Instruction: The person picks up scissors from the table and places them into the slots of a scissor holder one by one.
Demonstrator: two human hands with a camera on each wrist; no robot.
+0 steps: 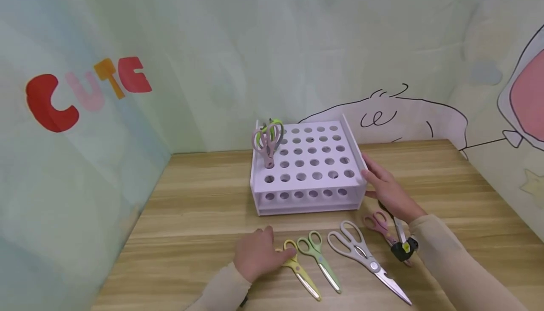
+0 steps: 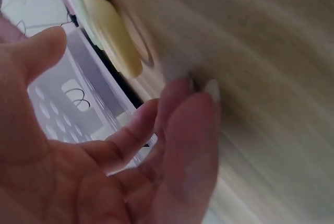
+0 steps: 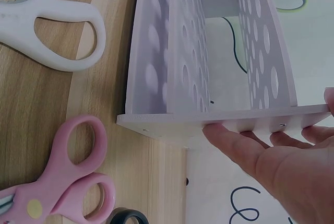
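My left hand (image 1: 259, 254) is beside the yellow scissors (image 1: 300, 273) on the table, its thumb over their handle in the head view. In the left wrist view a gap shows between the fingers (image 2: 190, 135) and the yellow handle (image 2: 112, 31). With its fingers along the outside, my right hand (image 1: 388, 188) touches the right side panel of the white holed rack (image 1: 306, 185). A fingertip reaches the panel's top edge in the right wrist view. Mauve scissors (image 1: 267, 150) stand upright in a hole at the rack's left, in front of green-and-grey-handled scissors (image 1: 278, 125).
Green scissors (image 1: 319, 261) and large white-handled kitchen scissors (image 1: 369, 261) lie right of the yellow pair. Pink scissors (image 1: 378, 223) lie under the right wrist, near a dark-handled pair (image 1: 398, 228) partly hidden by it. Printed fabric walls stand along the table's back and sides.
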